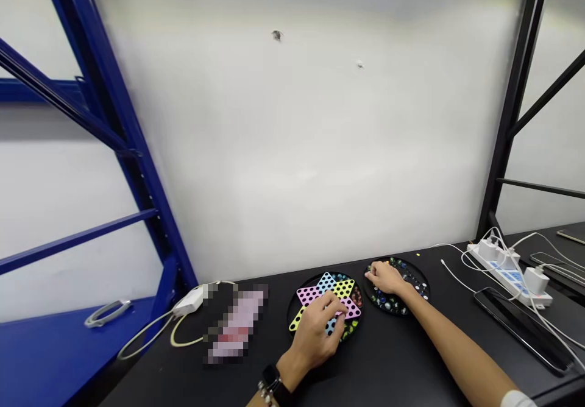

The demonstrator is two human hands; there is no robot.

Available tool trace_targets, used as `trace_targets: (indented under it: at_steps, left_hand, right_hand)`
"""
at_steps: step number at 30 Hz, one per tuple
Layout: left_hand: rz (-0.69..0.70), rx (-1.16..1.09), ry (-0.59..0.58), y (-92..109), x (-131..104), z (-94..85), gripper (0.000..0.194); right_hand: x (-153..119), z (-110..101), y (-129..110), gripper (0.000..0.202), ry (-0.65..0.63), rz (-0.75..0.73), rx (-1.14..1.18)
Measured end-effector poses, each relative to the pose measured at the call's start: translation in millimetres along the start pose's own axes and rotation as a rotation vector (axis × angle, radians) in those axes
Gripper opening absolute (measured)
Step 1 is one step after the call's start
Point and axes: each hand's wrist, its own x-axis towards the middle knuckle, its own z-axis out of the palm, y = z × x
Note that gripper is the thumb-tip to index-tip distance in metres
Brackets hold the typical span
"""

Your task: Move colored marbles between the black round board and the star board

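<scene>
A Chinese checkers board [326, 282] with a pink, yellow and blue star full of black holes lies in a round black tray with coloured marbles [356, 296] around the star. Over its front part is my left hand [316, 329], fingers curled and thumb close to the index finger; anything between them is too small to make out. To the right sits a second round black tray [426, 282] holding many glass marbles [388, 305]. My right hand [387, 278] reaches into its left side with fingers bent together, and their tips hide whatever they pinch.
A white power strip [509, 276] with chargers and cables stands at the right, beside a black phone [523, 331]. Left of the board lie a blurred pinkish packet [240, 322] and a white adapter [189, 300] with a cord. A white wall panel [311, 151] rises behind.
</scene>
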Motion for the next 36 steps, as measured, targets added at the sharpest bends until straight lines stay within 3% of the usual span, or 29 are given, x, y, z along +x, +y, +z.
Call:
trace_targets:
  at_steps: [4,9,11,16,18,25,36]
  left_hand:
    - [-0.003,-0.004,-0.007,-1.1,0.4,1.0,0.015]
    - [-0.005,-0.011,-0.009,-1.5,1.6,2.6,0.015]
    - [-0.012,-0.023,-0.005,-0.6,2.4,2.5,0.015]
    - [-0.032,-0.039,-0.018,0.7,3.3,1.9,0.016]
    - [-0.034,-0.038,-0.02,0.1,3.0,2.5,0.016]
    - [-0.02,-0.018,-0.015,-1.6,2.5,4.3,0.014]
    - [-0.038,-0.003,-0.034,-3.3,1.5,3.6,0.015]
  right_hand:
    - [5.2,-22.2,-1.3,0.031,0.036,0.142,0.408]
    - [-5.4,-37.8,3.9,0.027,-0.042,0.149,0.368]
    - [-17.6,-32.6,1.3,0.028,-0.059,0.118,0.236]
    - [-48.5,-12.1,-19.9,0.033,-0.119,-0.08,-0.59]
    - [-55.0,-8.0,-27.3,0.037,-0.144,-0.122,-0.735]
    - [-62.9,-12.1,-31.7,0.041,-0.179,-0.214,-0.871]
    - [-68.3,-24.2,-18.2,0.028,-0.198,-0.185,-0.794]
